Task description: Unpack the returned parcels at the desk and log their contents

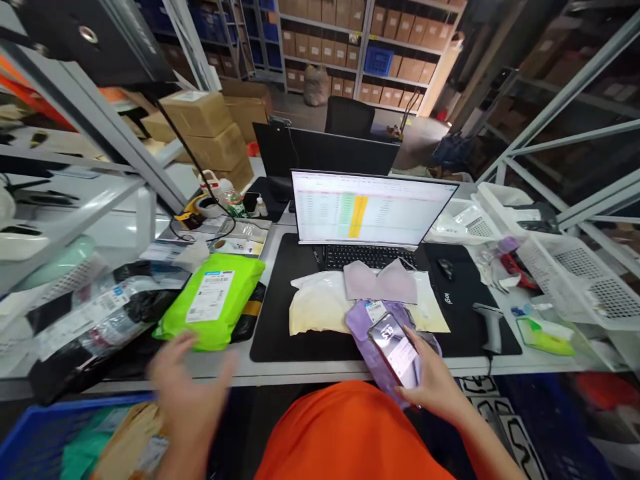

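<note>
Lilac bra [380, 281], one phone [396, 350] in right hand [429, 375], one lit monitor [320, 213]

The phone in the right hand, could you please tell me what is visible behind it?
Behind the phone, in the right hand, a purple packet shows, its white label just past the phone's far edge. Whatever lies directly behind the phone is covered and cannot be seen.

Shelving [364, 50], black chair [350, 117], seemingly concrete floor [295, 111]
</note>
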The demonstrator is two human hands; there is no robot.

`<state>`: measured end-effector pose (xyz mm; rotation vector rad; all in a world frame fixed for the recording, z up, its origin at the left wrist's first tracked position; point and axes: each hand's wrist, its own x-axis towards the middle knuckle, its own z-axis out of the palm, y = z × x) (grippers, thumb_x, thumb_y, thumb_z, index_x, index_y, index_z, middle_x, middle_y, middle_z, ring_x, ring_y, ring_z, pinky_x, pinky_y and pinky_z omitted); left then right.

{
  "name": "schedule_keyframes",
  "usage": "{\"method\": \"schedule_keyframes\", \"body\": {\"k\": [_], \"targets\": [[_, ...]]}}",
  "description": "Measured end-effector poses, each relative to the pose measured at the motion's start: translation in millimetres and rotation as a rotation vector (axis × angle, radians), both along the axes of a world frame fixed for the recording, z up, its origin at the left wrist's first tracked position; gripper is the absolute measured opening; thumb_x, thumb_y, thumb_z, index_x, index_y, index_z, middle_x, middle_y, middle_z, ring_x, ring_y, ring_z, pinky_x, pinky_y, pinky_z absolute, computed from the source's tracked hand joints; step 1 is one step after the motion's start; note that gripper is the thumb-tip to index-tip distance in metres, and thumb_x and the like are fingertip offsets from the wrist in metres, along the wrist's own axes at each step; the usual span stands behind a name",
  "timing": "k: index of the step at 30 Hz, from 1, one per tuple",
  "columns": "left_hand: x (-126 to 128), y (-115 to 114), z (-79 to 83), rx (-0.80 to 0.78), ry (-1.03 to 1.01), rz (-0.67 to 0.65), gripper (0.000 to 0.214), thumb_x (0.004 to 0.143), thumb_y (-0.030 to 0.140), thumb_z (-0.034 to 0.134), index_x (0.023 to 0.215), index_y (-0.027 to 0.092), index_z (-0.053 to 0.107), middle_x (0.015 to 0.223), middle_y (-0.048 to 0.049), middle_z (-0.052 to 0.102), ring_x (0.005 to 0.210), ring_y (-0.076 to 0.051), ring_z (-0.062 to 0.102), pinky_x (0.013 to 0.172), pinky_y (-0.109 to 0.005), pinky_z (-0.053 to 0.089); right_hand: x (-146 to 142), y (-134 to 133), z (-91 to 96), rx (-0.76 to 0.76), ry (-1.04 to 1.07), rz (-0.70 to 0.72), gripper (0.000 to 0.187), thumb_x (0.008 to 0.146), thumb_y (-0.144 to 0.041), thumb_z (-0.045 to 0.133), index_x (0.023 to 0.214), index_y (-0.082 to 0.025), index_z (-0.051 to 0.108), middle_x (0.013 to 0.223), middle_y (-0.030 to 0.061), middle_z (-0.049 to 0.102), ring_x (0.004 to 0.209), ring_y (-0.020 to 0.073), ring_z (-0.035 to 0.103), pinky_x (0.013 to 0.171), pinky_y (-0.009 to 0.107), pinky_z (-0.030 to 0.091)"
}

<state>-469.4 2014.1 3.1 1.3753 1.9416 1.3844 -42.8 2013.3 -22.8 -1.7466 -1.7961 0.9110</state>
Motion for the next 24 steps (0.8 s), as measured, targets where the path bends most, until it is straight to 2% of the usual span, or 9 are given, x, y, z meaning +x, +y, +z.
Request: {"method": "schedule_keyframes", "body": {"k": [1, 4, 6, 9, 13, 16, 19, 22, 24], "targets": [[35.2, 7.7, 2.5, 0.06, 0.221, -0.138, 0.062, 0.069, 0.046, 0.08, 0.124, 0.03, 0.054, 0.134, -0.0072, 0.058, 0.133, -0.039, 0.049, 0.108, -0.058, 0.046, -0.1, 0.6, 8.8, 0.026, -0.044, 0.055, 0.108, 0.058, -0.029, 0.077, 0.155, -0.02, 0.031, 0.151, 0.0161, 0.049, 0.133, 0.0377, 0.051, 0.11, 0.049, 0.043], [130.9, 30.0, 8.1, 0.132, 0.616, -0.813, 0.079, 0.072, 0.044, 0.078, 0.14, 0.024, 0.045, 0.153, -0.0157, 0.043, 0.144, -0.038, 0.036, 0.119, -0.055, 0.032, 3.4, 6.5, 30.6, 0.085, -0.158, 0.261, 0.109, 0.059, -0.026, 0.076, 0.157, -0.027, 0.028, 0.145, 0.0127, 0.056, 0.123, 0.0369, 0.06, 0.1, 0.045, 0.049], [177.6, 42.1, 11.0, 0.109, 0.763, -0.992, 0.093, 0.069, 0.042, 0.08, 0.148, 0.018, 0.037, 0.158, -0.0205, 0.035, 0.146, -0.039, 0.032, 0.121, -0.056, 0.026, 9.2, 12.5, 40.1, 0.118, -0.205, 0.383, 0.109, 0.059, -0.027, 0.077, 0.157, -0.028, 0.028, 0.139, 0.012, 0.061, 0.117, 0.0358, 0.063, 0.096, 0.042, 0.051], [218.7, 57.0, 16.7, 0.018, 0.788, -1.028, 0.092, 0.062, 0.043, 0.082, 0.139, 0.008, 0.046, 0.144, -0.0259, 0.049, 0.133, -0.041, 0.046, 0.114, -0.054, 0.036, 21.7, 22.1, 50.2, 0.136, -0.245, 0.425, 0.106, 0.06, -0.029, 0.078, 0.156, -0.027, 0.032, 0.134, 0.0122, 0.065, 0.112, 0.0348, 0.065, 0.092, 0.04, 0.051], [241.4, 72.3, 24.8, 0.023, 0.703, -1.02, 0.069, 0.065, 0.037, 0.08, 0.124, 0.011, 0.056, 0.12, -0.0176, 0.06, 0.114, -0.033, 0.056, 0.1, -0.046, 0.048, 46.5, 33.3, 59.7, 0.098, -0.249, 0.387, 0.107, 0.06, -0.03, 0.082, 0.155, -0.025, 0.032, 0.147, 0.0135, 0.054, 0.124, 0.0374, 0.058, 0.101, 0.047, 0.048], [249.4, 80.3, 29.5, 0.069, 0.712, -1.048, 0.067, 0.066, 0.036, 0.08, 0.125, 0.016, 0.056, 0.119, -0.0142, 0.061, 0.114, -0.032, 0.055, 0.101, -0.046, 0.045, 73.8, 40.7, 60.7, 0.037, -0.066, 0.482, 0.113, 0.059, -0.036, 0.089, 0.156, -0.025, 0.031, 0.155, 0.0127, 0.044, 0.137, 0.0377, 0.046, 0.113, 0.052, 0.038], [251.8, 87.7, 35.0, 0.061, 0.719, -1.126, 0.068, 0.065, 0.039, 0.081, 0.125, 0.017, 0.057, 0.119, -0.0129, 0.06, 0.112, -0.032, 0.055, 0.099, -0.045, 0.044, 99.7, 45.9, 53.2, -0.122, 0.272, 0.584, 0.099, 0.068, -0.045, 0.087, 0.152, -0.026, 0.038, 0.154, 0.0119, 0.046, 0.137, 0.0344, 0.047, 0.116, 0.051, 0.037], [248.6, 96.1, 42.9, 0.055, 0.683, -1.242, 0.071, 0.063, 0.038, 0.083, 0.126, 0.018, 0.057, 0.12, -0.0115, 0.058, 0.112, -0.03, 0.055, 0.1, -0.041, 0.043, 109.7, 45.5, 38.9, -0.436, 0.633, 0.607, 0.082, 0.082, -0.041, 0.076, 0.153, -0.03, 0.035, 0.145, 0.0103, 0.052, 0.107, 0.0223, 0.066, 0.092, 0.04, 0.058], [244.6, 100.7, 49.4, 0.062, 0.691, -1.295, 0.071, 0.062, 0.035, 0.084, 0.126, 0.02, 0.057, 0.12, -0.0109, 0.057, 0.113, -0.03, 0.054, 0.101, -0.041, 0.042, 105.9, 41.9, 29.8, -0.582, 0.783, 0.57, 0.084, 0.083, -0.039, 0.077, 0.154, -0.033, 0.031, 0.14, 0.0092, 0.053, 0.09, 0.0156, 0.067, 0.073, 0.031, 0.063]]}}
